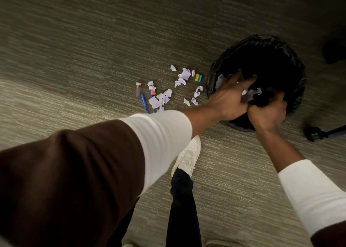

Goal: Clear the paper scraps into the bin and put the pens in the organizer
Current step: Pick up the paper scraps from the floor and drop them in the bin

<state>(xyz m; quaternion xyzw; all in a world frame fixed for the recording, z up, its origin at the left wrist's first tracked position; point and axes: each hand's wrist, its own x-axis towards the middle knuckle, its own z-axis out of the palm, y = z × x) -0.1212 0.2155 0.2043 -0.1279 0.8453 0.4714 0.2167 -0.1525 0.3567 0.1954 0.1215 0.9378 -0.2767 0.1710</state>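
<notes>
While spread over bin (292,46), left-hand fingers (236,80).

Bin (292,63) interior black; hands (249,104) blurred over it.

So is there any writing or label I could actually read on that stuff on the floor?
None can be read.
Yellow and blue block: any print is too blurred.
Orange label on the pen: too small.
Clear tube: no legible marking.
Paper scraps: no writing visible.
</notes>
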